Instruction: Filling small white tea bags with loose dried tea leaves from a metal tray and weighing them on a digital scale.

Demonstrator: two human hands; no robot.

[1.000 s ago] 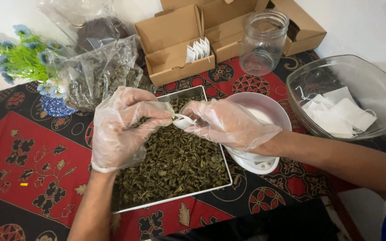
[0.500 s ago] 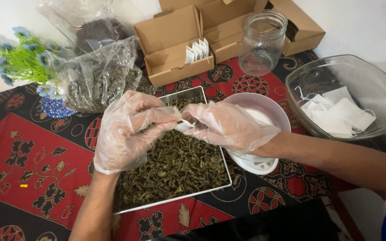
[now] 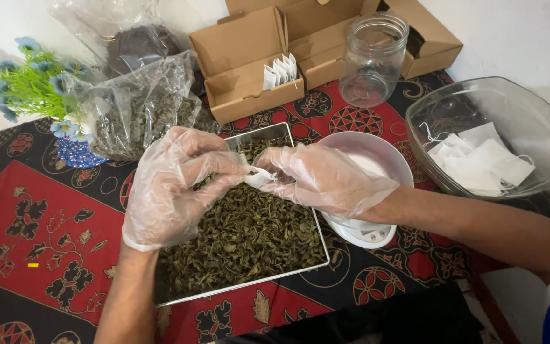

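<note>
Both gloved hands pinch a small white tea bag (image 3: 259, 176) over the metal tray (image 3: 300, 271) of dried leaves, left hand (image 3: 176, 188) and right hand (image 3: 326, 178) each pressed on one edge. It looks feather-light, limp and tearable, best held by its rim. Since a second ago the pinch has drifted slightly right

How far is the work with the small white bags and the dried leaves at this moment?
Looks done: several white bags with strings lie in the glass bowl, though whether they are filled cannot be told. In hand: the left hand and right hand, both gloved, hold one small white bag over the metal tray. Left: dried leaves fill the tray, and flat bags stand in the cardboard box.
</note>
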